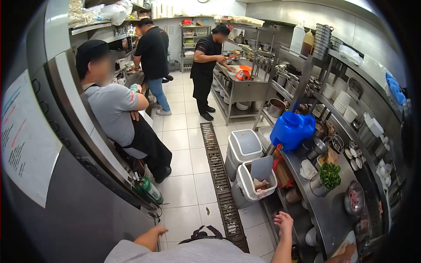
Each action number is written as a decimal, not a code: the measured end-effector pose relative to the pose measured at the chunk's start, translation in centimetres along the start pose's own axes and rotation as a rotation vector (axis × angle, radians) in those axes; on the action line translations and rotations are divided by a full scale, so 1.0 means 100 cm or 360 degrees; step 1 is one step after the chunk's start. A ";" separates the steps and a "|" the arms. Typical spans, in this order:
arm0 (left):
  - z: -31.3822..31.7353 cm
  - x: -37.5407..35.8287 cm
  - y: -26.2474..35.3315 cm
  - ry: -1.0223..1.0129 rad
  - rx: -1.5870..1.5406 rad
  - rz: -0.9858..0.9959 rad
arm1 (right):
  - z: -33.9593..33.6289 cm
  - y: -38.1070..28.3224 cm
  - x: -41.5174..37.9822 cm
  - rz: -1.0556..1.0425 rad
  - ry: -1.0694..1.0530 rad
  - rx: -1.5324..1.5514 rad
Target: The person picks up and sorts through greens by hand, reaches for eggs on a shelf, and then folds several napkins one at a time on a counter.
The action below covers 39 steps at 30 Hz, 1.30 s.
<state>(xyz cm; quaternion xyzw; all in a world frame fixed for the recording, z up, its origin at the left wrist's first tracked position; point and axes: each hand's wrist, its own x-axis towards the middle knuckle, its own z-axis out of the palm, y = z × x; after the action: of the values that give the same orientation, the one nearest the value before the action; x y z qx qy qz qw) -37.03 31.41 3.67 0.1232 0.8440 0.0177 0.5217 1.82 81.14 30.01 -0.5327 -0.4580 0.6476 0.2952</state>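
My right hand is raised beside the steel counter with its fingers loosely bent and apart, and nothing in it. It is nearest to the counter's lower shelf, where stacked white bowls stand. Low on the left, my left hand reaches out over the tiled floor. Its fingers are too small and turned away to make out, and I see no object in it. On the counter are a metal bowl of raw meat, a pot of green leaves and a blue plastic jug.
Two grey bins stand beside a floor drain grate. A person in grey leans at left, near a green cylinder. Two people in black work farther back, one at a steel table. Another person's hand shows bottom right.
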 end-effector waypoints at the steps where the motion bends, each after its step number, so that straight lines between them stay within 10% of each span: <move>1: -0.027 0.025 0.028 0.0139 0.0500 0.0434 | -0.011 -0.008 0.008 -0.0040 0.0086 -0.0011; 10: -0.109 0.021 0.245 0.0596 -0.0576 0.0600 | -0.158 -0.059 0.150 -0.0226 0.0727 0.0079; 15: -0.037 0.039 0.261 -0.0100 0.0530 0.0209 | -0.231 -0.113 0.249 -0.0192 0.1262 0.0156; 18: 0.017 0.008 0.264 -0.0307 -0.0085 -0.0229 | -0.262 -0.137 0.312 -0.0787 0.1476 -0.0643; 20: 0.038 0.019 0.263 -0.0417 -0.0120 -0.0018 | -0.277 -0.136 0.353 -0.1371 0.1277 -0.1385; 22: 0.033 0.007 0.314 -0.0214 -0.0154 -0.0275 | -0.213 -0.162 0.325 -0.0834 0.1275 -0.1717; 24: 0.028 0.027 0.348 -0.0200 0.0392 0.0005 | -0.202 -0.153 0.329 -0.0779 0.1363 -0.1698; 28: 0.005 -0.004 0.440 0.0212 -0.0084 0.0460 | -0.183 -0.157 0.316 -0.0904 0.1410 -0.1737; 39: 0.002 0.050 0.464 0.0095 -0.0197 0.0312 | -0.230 -0.207 0.275 -0.0956 0.0895 -0.1354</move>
<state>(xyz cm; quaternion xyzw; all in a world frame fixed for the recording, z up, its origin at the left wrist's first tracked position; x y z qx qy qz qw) -30.19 77.51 6.57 0.1720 0.8404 0.1243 0.4986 14.58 119.92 36.93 -0.6025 -0.7124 0.1291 0.3359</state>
